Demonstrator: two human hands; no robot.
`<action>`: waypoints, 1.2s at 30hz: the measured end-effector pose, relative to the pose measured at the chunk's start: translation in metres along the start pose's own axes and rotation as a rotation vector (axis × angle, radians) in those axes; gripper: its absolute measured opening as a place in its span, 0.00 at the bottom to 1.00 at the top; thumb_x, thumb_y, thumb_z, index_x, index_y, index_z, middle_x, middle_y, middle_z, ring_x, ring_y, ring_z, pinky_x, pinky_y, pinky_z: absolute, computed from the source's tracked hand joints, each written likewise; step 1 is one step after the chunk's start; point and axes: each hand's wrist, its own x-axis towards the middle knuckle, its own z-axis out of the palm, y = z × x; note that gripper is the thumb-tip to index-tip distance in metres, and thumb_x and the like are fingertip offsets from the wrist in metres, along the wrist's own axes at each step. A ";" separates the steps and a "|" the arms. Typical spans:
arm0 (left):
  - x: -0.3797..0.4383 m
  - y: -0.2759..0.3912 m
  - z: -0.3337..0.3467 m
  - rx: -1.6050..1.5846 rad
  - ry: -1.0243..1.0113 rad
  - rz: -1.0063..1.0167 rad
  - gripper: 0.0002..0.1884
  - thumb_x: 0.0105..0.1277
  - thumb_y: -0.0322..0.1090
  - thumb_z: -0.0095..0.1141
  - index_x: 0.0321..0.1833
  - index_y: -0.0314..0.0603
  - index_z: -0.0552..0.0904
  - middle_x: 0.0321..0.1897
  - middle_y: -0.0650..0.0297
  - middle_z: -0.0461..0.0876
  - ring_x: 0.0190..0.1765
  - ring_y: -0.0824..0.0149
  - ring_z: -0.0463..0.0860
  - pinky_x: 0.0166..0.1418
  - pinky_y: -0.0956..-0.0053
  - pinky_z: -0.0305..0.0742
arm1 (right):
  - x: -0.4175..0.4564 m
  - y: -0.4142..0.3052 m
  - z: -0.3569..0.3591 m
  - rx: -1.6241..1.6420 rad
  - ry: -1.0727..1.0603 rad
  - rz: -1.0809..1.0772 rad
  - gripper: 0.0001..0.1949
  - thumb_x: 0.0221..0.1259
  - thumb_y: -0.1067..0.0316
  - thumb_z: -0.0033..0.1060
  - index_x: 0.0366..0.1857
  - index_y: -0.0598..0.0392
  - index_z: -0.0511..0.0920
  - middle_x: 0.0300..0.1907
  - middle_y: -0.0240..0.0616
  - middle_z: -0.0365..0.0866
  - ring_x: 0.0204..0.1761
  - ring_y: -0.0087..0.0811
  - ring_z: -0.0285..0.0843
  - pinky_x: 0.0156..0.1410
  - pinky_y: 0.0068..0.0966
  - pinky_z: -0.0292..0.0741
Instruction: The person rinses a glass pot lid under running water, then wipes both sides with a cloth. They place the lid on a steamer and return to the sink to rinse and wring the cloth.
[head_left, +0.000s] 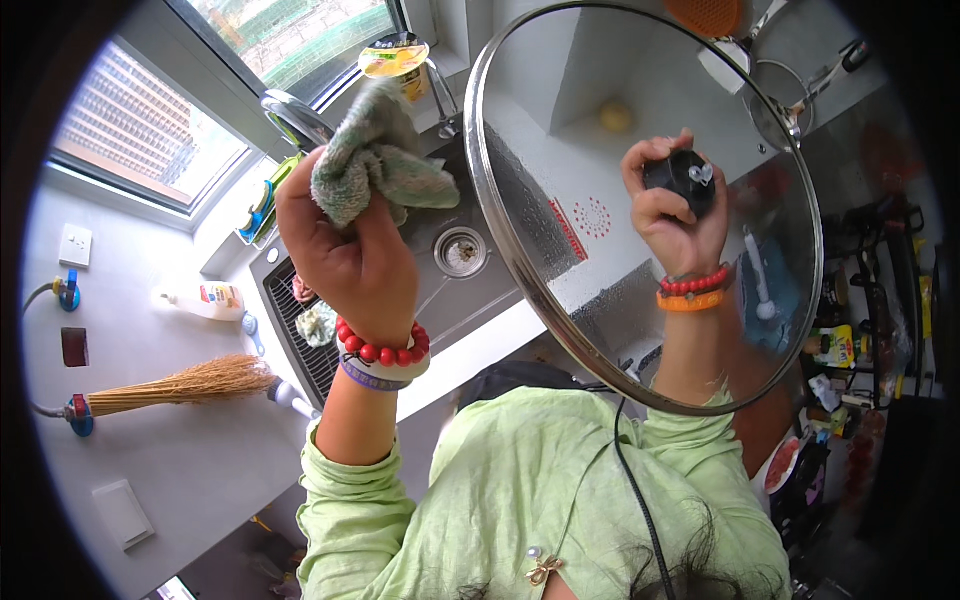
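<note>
My left hand (360, 277) pinches a damp-looking green-grey terry cloth (375, 169), bunched up and slightly blurred, in front of the sink. My right hand (675, 225) grips the black knob (670, 180) of a large round glass pot lid (475, 154) with a metal rim. The lid is held up, tilted, and the hand shows through the glass. Water drops and red printed marks (592, 217) show in the glass area. Cloth and lid are apart. Below them lies a dark sink (450, 311) with scraps in its drain strainer (461, 253).
A faucet (448, 127) and a food tub (396, 60) stand by the window. To the left are a straw brush (180, 382), a white bottle (202, 300) and a black drain rack (289, 289) with a cloth. Packets (836, 345) and utensils crowd the right.
</note>
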 end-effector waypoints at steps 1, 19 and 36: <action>0.001 0.004 0.001 0.060 -0.140 0.118 0.13 0.58 0.18 0.51 0.47 0.32 0.73 0.44 0.53 0.78 0.45 0.63 0.79 0.53 0.72 0.73 | -0.001 0.001 -0.001 -0.006 0.002 0.003 0.12 0.46 0.71 0.58 0.38 0.54 0.77 0.38 0.37 0.69 0.47 0.30 0.64 0.15 0.10 0.63; -0.012 0.061 -0.023 0.263 -1.077 0.754 0.13 0.48 0.35 0.62 0.39 0.45 0.84 0.38 0.66 0.83 0.37 0.65 0.78 0.41 0.71 0.73 | -0.015 0.023 -0.014 -0.194 0.075 -0.245 0.06 0.49 0.62 0.54 0.32 0.45 0.72 0.30 0.29 0.75 0.33 0.31 0.75 0.22 0.20 0.62; -0.086 0.112 0.072 -0.022 -1.035 0.404 0.20 0.40 0.28 0.65 0.41 0.35 0.80 0.32 0.58 0.80 0.34 0.58 0.78 0.38 0.68 0.73 | -0.002 0.027 -0.002 -0.534 0.308 -1.050 0.10 0.53 0.58 0.55 0.39 0.43 0.74 0.39 0.27 0.74 0.42 0.24 0.72 0.27 0.25 0.64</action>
